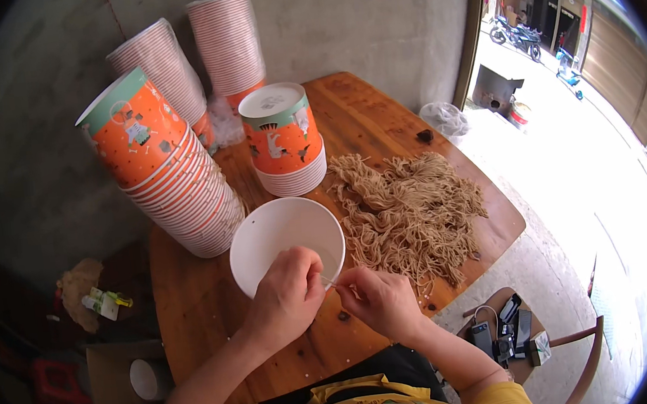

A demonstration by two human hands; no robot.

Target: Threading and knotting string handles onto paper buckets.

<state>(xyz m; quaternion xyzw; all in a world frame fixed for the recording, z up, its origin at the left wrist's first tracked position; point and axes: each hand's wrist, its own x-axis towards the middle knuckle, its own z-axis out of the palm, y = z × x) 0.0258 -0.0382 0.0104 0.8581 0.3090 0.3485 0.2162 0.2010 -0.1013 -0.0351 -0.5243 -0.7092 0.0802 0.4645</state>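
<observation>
"Fingers (305,260) first: how are they placed?"

"Just below the centre of the frame, a thin strand (328,280) is held between the two hands. It is grasped in the curled fingers of the left hand (285,287) and pinched between thumb and forefinger of the right hand (377,298)."

"Is the strand joined to the white tub (264,235)?"

"That cannot be told. The tub is stood mouth-up at the centre of the frame, and its near rim is partly hidden by the left hand."

"How is such a strand best handled?"

"It should be gripped close to the working point, so that little slack is left, and drawn evenly from both sides; if it is jerked, it could be lost from the pinch or snapped. The tub should not be leaned on, since such a light wall would probably be dented easily."

"And the brownish cords (418,216)?"

"They are heaped in a tangle right of centre, on the wooden desk (362,112), and are best lifted singly. Toward the upper left, the tall stack of orange tubs (168,170) should be kept clear of the elbows."
</observation>
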